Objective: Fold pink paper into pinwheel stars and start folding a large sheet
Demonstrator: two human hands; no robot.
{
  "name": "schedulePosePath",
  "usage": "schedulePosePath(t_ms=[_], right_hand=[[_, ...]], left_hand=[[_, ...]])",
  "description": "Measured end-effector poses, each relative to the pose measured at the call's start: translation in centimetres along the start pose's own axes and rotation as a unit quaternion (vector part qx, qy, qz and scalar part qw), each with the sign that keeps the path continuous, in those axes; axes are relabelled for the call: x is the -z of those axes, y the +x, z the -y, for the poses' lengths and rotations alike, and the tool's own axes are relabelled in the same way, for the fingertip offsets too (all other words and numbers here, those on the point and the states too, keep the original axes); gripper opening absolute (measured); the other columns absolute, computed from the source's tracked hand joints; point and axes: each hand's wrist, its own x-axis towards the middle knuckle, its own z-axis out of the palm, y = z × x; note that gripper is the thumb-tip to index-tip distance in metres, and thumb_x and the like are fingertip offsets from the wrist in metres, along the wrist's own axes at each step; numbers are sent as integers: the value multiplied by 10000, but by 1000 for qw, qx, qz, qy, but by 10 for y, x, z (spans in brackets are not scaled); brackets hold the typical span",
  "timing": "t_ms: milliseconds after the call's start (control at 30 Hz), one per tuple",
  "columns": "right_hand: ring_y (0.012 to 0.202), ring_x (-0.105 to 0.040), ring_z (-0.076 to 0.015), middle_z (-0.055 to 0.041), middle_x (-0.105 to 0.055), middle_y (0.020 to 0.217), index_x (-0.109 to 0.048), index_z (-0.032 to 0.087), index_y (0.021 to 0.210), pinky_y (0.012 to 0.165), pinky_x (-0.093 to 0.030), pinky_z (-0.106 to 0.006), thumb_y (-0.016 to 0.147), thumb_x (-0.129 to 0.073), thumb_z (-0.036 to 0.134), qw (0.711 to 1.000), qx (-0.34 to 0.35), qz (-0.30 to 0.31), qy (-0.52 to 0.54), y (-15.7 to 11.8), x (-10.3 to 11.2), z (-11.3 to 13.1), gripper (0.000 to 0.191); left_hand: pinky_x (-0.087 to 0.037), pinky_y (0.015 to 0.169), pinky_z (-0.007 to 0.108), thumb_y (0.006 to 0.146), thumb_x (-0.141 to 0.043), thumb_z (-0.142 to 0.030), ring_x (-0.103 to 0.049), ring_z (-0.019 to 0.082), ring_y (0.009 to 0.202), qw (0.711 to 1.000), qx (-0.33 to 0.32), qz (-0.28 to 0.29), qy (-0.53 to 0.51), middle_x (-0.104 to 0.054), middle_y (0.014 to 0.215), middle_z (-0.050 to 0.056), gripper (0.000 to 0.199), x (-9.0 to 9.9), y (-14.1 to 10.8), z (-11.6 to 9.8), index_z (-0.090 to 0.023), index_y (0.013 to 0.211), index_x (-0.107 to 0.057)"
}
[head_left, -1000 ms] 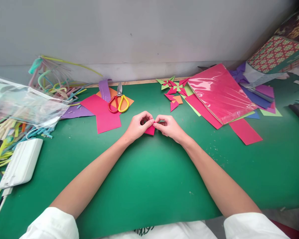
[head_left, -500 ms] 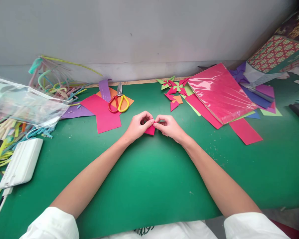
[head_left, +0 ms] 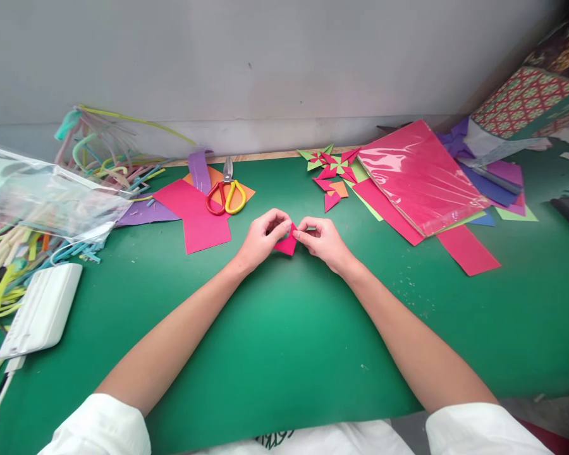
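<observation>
A small folded red paper (head_left: 287,244) is held between my hands over the middle of the green table (head_left: 284,354). My left hand (head_left: 264,237) pinches its left side, thumb against curled fingers. At its right edge my right hand (head_left: 323,240) grips the paper between thumb and forefinger. The fingers partly cover the paper, so its full folded shape is hidden. Behind and to the left lie scissors (head_left: 226,189) with one red and one yellow handle, resting on red paper sheets (head_left: 206,230).
Folded red and green paper stars (head_left: 336,165) lie at the back. A wrapped pack of red paper (head_left: 420,180) sits at the right over coloured sheets. Pipe cleaners (head_left: 104,151), a plastic bag (head_left: 52,189) and a white power bank (head_left: 42,309) with a cable occupy the left.
More of the red paper's upper part now shows between my hands, with a pointed top. My fingers have moved slightly apart. The other things lie as before.
</observation>
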Motion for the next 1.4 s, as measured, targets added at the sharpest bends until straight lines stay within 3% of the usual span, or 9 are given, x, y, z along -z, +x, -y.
schedulePosePath(t_ms=[167,300,433,633,933,1400], right_hand=[[451,-237,-76,95,-338,543,-546,231,763,412,-160,-248,768,-823,522,987,-3,-123,100,0,-5,0,402],[466,-228,-78,80,-362,596,-530,239,786,410,-158,-254,771,-820,545,978,4,-165,124,-2,-10,1,421],[468,-223,-86,84,-322,586,-527,246,805,418,-167,-256,808,-794,560,978,24,-177,111,-3,-13,-1,411],[479,-282,-101,75,-338,584,-533,249,844,439,-221,-260,853,-709,648,980,49,-187,51,-2,-14,-5,436],[523,-370,-134,43,-401,607,-533,249,849,458,-266,-273,849,-674,660,980,34,-194,-12,1,-13,-9,435],[468,-271,-95,85,-344,568,-534,246,830,416,-191,-251,834,-760,581,975,44,-201,83,4,-12,-12,405]], left_hand=[[-434,686,278,1044,-452,-587,-541,146,707,999,-16,-39,-20,-604,757,20,464,0,1,2,-183,928,-650],[-440,671,269,994,-554,-613,-530,134,665,999,2,-44,-2,-578,711,-5,443,-2,1,0,-187,914,-641],[-456,658,252,916,-691,-581,-559,121,678,998,17,-48,-24,-607,785,-5,404,-4,1,0,-187,979,-624],[-509,715,288,846,-801,-477,-653,166,762,999,11,-18,-36,-702,936,35,551,-5,1,4,-226,1271,-555],[-494,684,285,825,-824,-386,-623,161,693,999,2,-35,-14,-645,787,-11,526,-5,2,4,-227,1272,-598],[-531,791,295,920,-711,-377,-698,166,761,997,9,-46,-61,-706,810,5,388,-3,1,5,-202,1241,-582]])
